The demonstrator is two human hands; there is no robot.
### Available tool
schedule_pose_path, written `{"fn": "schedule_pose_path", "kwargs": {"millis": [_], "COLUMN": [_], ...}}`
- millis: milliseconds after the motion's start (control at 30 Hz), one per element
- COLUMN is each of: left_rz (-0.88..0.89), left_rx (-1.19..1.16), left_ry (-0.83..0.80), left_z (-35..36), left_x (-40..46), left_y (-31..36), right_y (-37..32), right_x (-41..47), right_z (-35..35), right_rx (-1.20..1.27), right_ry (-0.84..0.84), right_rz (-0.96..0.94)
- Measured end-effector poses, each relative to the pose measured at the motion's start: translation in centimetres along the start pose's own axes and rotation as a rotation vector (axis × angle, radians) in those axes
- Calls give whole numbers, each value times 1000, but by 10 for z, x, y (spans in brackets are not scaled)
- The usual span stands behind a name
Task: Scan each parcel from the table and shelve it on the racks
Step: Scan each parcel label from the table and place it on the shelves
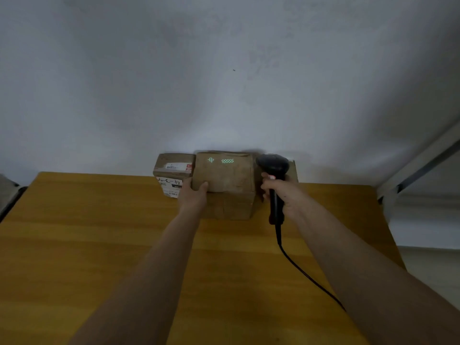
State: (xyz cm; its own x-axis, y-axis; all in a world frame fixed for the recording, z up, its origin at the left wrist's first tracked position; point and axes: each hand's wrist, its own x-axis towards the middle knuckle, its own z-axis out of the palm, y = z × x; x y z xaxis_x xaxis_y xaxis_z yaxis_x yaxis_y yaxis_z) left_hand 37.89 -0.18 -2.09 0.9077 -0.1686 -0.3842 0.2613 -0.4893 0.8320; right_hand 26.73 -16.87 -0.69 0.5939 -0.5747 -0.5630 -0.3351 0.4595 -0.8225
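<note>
A brown cardboard parcel [227,179] with green printed marks on top stands at the far edge of the wooden table [99,245], against the wall. My left hand [193,195] grips its near left corner, thumb on top. My right hand [280,192] holds the handle of a black barcode scanner [273,168], just right of the parcel, its head raised over the parcel's right edge. A smaller parcel [173,174] with white labels sits touching the big one on its left. Part of another box [293,170] shows behind the scanner.
The scanner's black cable [306,275] trails over the table towards the lower right. A light metal rack [420,185] stands at the right. The grey wall [224,83] rises right behind the parcels.
</note>
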Motion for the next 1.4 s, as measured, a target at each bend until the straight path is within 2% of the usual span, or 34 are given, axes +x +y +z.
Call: {"fn": "schedule_pose_path", "kwargs": {"millis": [200,533,700,900,967,1133,1267,1400], "left_rz": [-6,87,82,59,0,-293,-430,-483], "left_rx": [-33,-101,-226,-176,-159,-235,-171,-150], "left_ry": [-86,-199,-223,-236,-217,-143,-225,-272], "left_z": [3,1,8,2,0,1,3,9], "left_x": [-20,-80,-118,-134,-134,-133,-134,-139], "left_y": [-8,-41,-70,-87,-90,-94,-107,-112], "right_y": [11,47,76,93,98,115,132,148], "right_x": [1,-49,-70,-80,-81,-86,-90,-95], "right_z": [-8,-57,-77,-90,-92,-98,-100,-98], "right_rx": [14,123,88,118,92,24,-36,-170], "right_ry": [-36,169,237,215,232,233,217,189], "right_rz": [-4,-66,-1,99,119,176,216,265]}}
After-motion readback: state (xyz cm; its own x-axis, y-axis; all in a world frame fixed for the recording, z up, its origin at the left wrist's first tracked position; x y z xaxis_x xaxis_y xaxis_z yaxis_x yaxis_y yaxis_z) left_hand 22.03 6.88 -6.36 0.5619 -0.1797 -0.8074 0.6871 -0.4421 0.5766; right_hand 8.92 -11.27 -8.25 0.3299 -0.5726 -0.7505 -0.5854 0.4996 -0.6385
